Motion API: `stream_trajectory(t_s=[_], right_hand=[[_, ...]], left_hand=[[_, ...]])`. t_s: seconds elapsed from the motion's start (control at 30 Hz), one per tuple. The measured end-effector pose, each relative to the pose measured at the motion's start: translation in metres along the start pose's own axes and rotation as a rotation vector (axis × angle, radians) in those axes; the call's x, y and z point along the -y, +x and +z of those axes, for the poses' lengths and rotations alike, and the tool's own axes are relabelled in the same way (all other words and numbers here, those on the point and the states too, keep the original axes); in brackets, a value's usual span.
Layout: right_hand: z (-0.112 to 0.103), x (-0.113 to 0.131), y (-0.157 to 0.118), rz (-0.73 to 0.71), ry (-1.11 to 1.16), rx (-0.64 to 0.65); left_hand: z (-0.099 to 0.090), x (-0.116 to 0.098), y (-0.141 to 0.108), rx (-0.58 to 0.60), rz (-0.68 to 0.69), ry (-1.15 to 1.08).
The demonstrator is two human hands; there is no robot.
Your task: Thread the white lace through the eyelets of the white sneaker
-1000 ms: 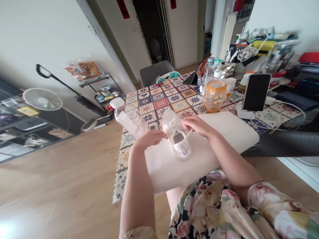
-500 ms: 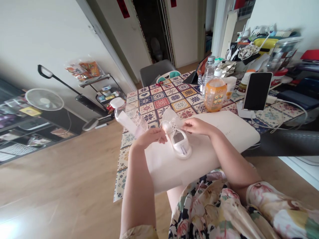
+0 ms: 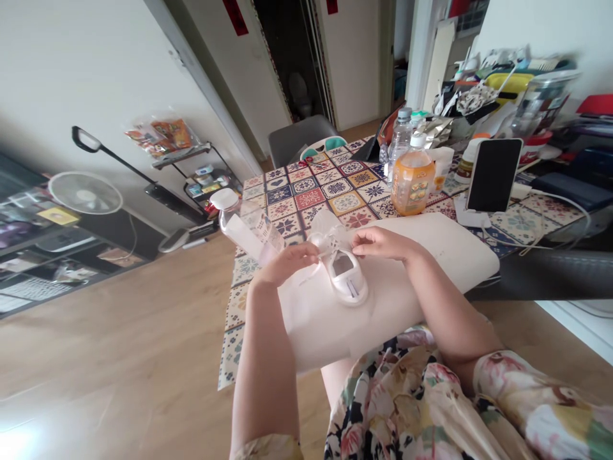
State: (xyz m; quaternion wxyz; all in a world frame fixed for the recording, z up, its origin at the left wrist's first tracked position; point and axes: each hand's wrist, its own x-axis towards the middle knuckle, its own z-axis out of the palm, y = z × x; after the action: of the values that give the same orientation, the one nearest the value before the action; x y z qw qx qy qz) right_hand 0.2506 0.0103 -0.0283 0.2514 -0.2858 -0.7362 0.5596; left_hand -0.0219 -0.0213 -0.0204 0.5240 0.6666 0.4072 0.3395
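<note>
A small white shoe [image 3: 350, 285] lies on a white mat [image 3: 397, 281] at the table's near edge, with a sheer bow [image 3: 330, 237] at its far end. My left hand [image 3: 297, 257] is beside the bow's left side, thumb and fingers pinched on a thin white ribbon [image 3: 310, 275] that hangs onto the mat. On the right, my right hand [image 3: 376, 244] is at the bow's other side with its fingers pinched together; what they hold is too small to make out.
Left of the mat a clear bottle [image 3: 224, 207] with a white lid leans over the patterned tablecloth [image 3: 311, 197]. Beyond the mat stand an orange-labelled bottle [image 3: 412, 182] and a phone [image 3: 495, 176] on a stand with a cable. Clutter fills the back right.
My left hand has shifted slightly up and left, and a ribbon end now shows below its fingers. My right hand has barely moved.
</note>
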Motion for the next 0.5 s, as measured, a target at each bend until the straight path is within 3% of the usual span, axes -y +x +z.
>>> stream_trajectory(t_s=[0.2,0.5], right_hand=[[0.0,-0.003,0.001,0.111,0.1,0.074],[-0.005,-0.009,0.002,0.103,0.216,0.085]], left_hand=[[0.009,0.004,0.007,-0.067,0.154,-0.143],[0.033,0.008,0.02,-0.15,0.184,-0.325]])
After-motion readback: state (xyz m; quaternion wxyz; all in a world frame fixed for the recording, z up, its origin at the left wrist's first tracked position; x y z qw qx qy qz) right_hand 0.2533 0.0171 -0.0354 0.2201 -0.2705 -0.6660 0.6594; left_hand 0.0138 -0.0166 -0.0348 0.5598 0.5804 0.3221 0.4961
